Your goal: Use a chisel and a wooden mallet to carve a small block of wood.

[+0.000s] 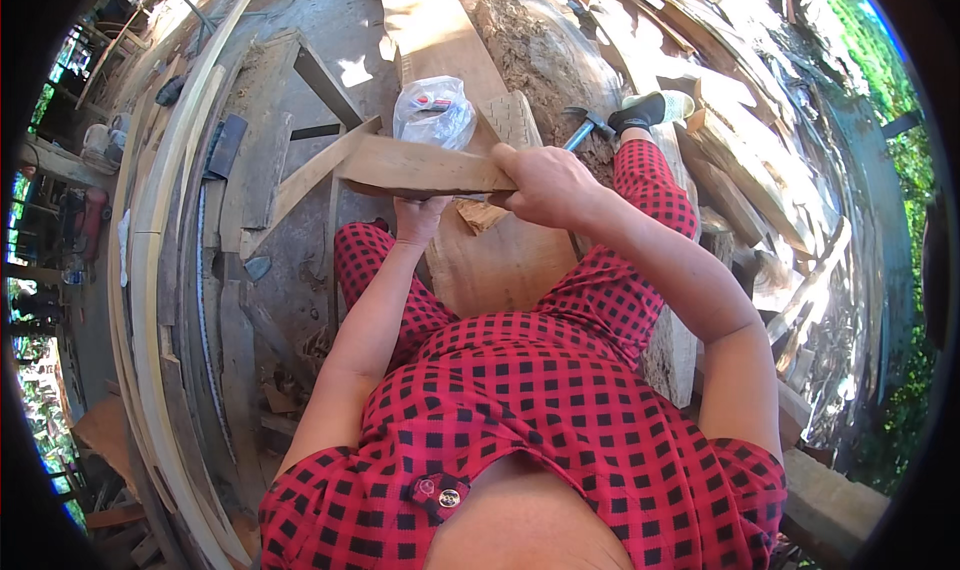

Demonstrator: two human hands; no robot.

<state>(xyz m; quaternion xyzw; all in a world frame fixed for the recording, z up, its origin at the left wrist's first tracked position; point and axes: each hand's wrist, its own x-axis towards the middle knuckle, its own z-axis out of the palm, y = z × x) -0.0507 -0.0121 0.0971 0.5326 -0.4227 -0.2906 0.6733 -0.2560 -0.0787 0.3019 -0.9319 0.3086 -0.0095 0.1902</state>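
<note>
Wood (430, 167) looks stiff, bit heavy; best held both ends. Left hand (421, 216) holds wood underneath; right hand (556, 186) grips wood's right end.

Sunlit grey floor (325, 30), green foliage (850, 20)

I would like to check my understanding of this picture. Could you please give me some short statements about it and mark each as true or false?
1. The right hand grips one end of a piece of wood. True.
2. A hammer is near the person's right foot. True.
3. The left hand holds the hammer. False: it is at the same piece of wood as the right hand.
4. A clear plastic bag is left of the hammer. True.
5. The trousers are plain green. False: they are red with black squares.
</note>
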